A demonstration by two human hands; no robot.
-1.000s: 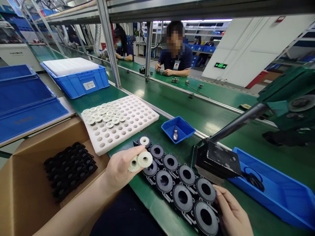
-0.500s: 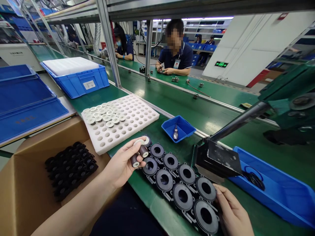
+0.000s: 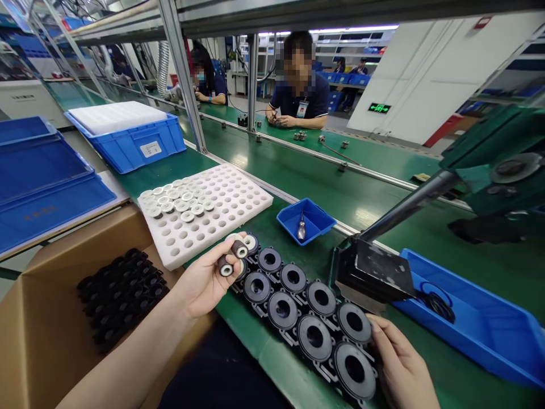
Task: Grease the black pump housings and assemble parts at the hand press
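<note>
My left hand (image 3: 207, 278) is closed around small brown cylinders (image 3: 239, 249) with white ends and wide white flanges; two cylinder ends point toward me. Just beyond its fingers is the far end of a double row of black round frames with grey rings (image 3: 283, 311), lying on the green bench. A white-flanged piece (image 3: 251, 243) sits in a frame at that far end. My right hand (image 3: 398, 360) grips the outer edge of the nearest frames, its fingertips partly hidden. On the left, a white foam tray (image 3: 238, 199) with round holes carries several white-flanged pieces (image 3: 187, 216).
A cardboard box (image 3: 38, 318) with black frames stands at lower left. Blue bins (image 3: 147, 133) are behind it. A small blue bin (image 3: 317, 218) holds a metal-tipped tool. At right are a press-like machine (image 3: 374, 267) and a long blue bin (image 3: 489, 324). Co-workers sit across the bench.
My left hand has shifted slightly left with the cylinders, and more of the frames near its fingers shows. My right hand stays at the near end. The whole view has moved slightly.
</note>
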